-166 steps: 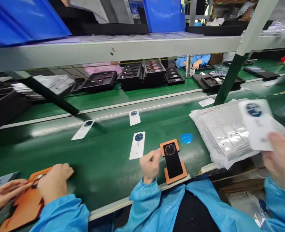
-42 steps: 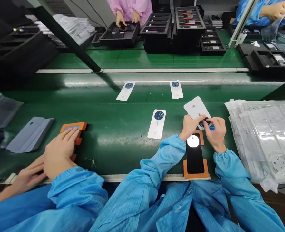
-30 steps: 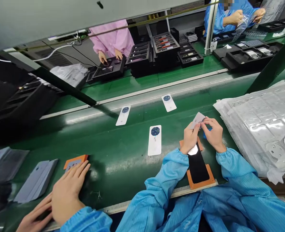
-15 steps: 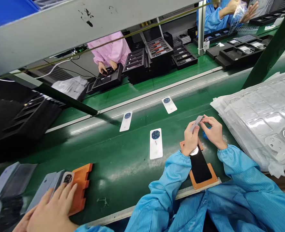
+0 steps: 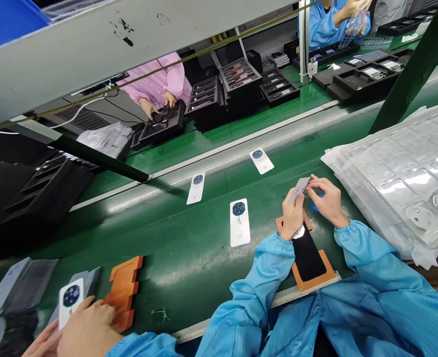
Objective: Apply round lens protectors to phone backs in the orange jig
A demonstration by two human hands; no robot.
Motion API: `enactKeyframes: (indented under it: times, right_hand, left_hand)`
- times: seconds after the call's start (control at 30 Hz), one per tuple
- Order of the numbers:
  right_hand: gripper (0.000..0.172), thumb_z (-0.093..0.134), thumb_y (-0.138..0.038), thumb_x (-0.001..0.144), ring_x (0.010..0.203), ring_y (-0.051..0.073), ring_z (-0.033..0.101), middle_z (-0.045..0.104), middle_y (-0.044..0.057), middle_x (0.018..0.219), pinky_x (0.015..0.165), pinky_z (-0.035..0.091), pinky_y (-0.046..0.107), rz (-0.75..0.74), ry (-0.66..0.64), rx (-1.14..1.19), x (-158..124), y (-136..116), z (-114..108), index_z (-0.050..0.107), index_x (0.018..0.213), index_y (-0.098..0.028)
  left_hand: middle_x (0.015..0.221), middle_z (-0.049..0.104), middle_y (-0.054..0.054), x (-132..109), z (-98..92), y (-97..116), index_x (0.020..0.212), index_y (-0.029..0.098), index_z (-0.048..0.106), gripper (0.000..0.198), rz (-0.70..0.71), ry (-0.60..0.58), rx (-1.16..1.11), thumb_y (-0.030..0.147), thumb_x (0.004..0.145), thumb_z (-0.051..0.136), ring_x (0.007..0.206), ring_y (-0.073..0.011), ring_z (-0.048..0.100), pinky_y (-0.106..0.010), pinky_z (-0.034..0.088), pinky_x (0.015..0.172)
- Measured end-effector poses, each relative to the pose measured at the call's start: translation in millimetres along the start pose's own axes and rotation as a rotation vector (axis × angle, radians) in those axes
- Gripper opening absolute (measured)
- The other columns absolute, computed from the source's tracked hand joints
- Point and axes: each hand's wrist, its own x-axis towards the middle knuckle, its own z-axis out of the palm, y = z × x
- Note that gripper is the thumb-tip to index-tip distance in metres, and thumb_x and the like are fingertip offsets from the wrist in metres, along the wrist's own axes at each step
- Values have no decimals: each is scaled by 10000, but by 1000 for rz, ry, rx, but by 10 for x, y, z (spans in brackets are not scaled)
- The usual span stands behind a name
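My left hand [image 5: 292, 214] is closed on a small grey sheet [image 5: 300, 190], held tilted above the belt. My right hand [image 5: 326, 199] pinches at the sheet's upper right edge; what lies between those fingertips is too small to make out. Below my left wrist lies an orange fixture [image 5: 326, 263] bearing a black phone panel [image 5: 310, 260]. A white piece [image 5: 300, 232] at the panel's upper end is partly hidden by my left hand. Beside my right palm, a small blue object [image 5: 315, 204] is mostly covered.
Three white phone back covers, the nearest a cover [image 5: 240, 225], lie on the green belt [image 5: 189, 253]. At lower left, a co-worker's hands [image 5: 85, 325] hold another cover [image 5: 70, 297] beside an orange fixture [image 5: 124, 292]. Clear plastic trays [image 5: 401, 183] are stacked at right.
The co-worker at lower left has raised a white phone cover off the orange fixture and moved it left. My hands stay in nearly the same place, the grey sheet turned slightly.
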Motion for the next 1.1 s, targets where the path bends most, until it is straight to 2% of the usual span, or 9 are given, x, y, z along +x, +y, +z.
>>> enactKeyframes:
  times: [0.2, 0.5, 0.77, 1.1]
  right_hand:
    - [68, 687, -252, 907, 1191, 279, 713, 762, 57, 989, 1013, 589, 453, -7, -4, 9, -12, 43, 5, 732, 862, -229]
    - [76, 687, -258, 912, 1191, 270, 715, 761, 53, 976, 1015, 603, 438, -11, -1, 24, -18, 33, 5, 728, 853, -232]
    - [78, 654, -231, 910, 1195, 268, 713, 757, 61, 984, 1006, 600, 437, -20, 7, -1, -23, 49, 12, 713, 860, -227]
    - [93, 661, -271, 893, 1158, 276, 727, 745, 59, 953, 977, 601, 443, -7, 54, -25, -4, -21, 2, 678, 808, -236]
  left_hand:
    - [1267, 702, -130, -7, -1, -13, 1279, 173, 694, 622, -1, -10, -15, 681, 1003, 465, 1182, -271, 665, -392, 548, 1021]
    - [1196, 707, -138, 10, 18, 49, 1240, 159, 701, 661, -18, 21, -70, 722, 977, 476, 1090, -262, 669, -365, 583, 900]
    - [1331, 666, -128, -19, 6, 7, 1327, 195, 669, 572, 58, -52, -21, 637, 1022, 470, 1239, -277, 634, -415, 525, 1070]
    - [1372, 634, -121, -66, 37, 135, 1396, 221, 645, 646, 161, -101, 123, 683, 1020, 395, 1276, -276, 609, -409, 477, 1124]
